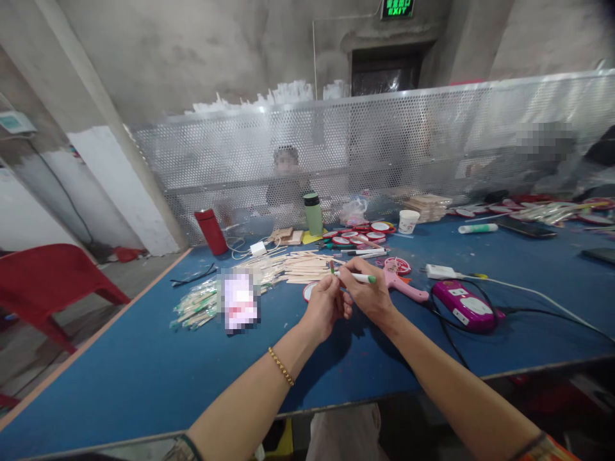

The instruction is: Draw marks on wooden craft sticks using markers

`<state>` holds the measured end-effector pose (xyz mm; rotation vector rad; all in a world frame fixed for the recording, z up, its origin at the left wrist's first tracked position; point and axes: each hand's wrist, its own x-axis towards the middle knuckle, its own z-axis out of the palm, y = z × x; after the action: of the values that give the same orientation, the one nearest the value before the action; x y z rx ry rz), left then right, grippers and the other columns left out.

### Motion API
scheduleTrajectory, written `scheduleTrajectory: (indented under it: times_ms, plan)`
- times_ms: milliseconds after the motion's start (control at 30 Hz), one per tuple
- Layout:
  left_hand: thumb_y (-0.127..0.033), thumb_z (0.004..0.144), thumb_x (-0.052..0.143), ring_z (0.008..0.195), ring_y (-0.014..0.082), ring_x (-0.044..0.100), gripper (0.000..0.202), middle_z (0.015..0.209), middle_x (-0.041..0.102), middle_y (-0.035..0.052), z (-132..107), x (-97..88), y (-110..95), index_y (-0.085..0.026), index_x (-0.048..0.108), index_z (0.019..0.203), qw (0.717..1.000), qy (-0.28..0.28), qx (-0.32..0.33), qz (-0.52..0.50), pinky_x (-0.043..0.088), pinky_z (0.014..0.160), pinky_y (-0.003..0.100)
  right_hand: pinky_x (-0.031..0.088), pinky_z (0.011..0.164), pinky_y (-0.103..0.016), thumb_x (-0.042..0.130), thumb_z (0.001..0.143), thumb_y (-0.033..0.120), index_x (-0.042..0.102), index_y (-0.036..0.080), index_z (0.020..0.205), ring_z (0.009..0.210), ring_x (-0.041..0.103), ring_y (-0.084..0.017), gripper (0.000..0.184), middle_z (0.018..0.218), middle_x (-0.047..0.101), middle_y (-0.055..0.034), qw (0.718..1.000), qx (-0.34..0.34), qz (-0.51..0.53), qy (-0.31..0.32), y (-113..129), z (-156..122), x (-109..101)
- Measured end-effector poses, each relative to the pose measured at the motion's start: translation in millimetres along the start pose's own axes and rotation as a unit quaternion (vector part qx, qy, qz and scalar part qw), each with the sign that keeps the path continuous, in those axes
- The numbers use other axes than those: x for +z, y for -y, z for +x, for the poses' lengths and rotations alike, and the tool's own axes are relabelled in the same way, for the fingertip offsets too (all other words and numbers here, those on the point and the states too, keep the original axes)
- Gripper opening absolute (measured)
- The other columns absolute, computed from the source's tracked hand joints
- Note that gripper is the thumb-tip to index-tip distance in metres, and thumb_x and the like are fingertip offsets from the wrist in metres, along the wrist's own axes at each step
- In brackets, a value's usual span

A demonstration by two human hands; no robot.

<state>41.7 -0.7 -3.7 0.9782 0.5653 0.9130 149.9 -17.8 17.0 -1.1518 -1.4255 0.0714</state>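
My right hand point(368, 291) is closed around a white marker pen point(359, 277) with a green end, held nearly level. Its tip points left, towards my left hand point(327, 304). The fingers of that hand are pinched together just above the table. A small narrow brownish piece point(331, 266) sticks up at the left fingertips, too small to name. Behind the hands lie many flat wooden sticks point(307, 266). A round white disc with a red rim point(310, 292) lies beside my left hand, partly hidden by it.
A pink glue gun point(406, 287) and a purple power strip point(464, 306) with cables lie right. Bagged sticks point(196, 306) and a blurred phone-like object point(239, 301) lie left. Behind stand a red bottle point(211, 232), green bottle point(313, 216) and paper cup point(408, 221). People sit beyond the perforated screen point(216, 153).
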Motion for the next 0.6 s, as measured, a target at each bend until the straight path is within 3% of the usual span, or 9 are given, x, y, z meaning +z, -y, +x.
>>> scheduleTrajectory:
  times_ms: [600]
  plan:
    - [-0.055, 0.075, 0.071, 0.038, 0.0106, 0.050, 0.043, 0.051, 0.056, -0.0032, 0.0, -0.9, -0.1, -0.019, 0.049, 0.080, 1.000, 0.002, -0.002, 0.004, 0.038, 0.040, 0.021, 0.038, 0.048, -0.024, 0.052, 0.082, 0.029, 0.051, 0.022, 0.060, 0.046, 0.048, -0.012, 0.023, 0.053, 0.055, 0.0030, 1.000, -0.003, 0.002, -0.003, 1.3, -0.3, -0.7]
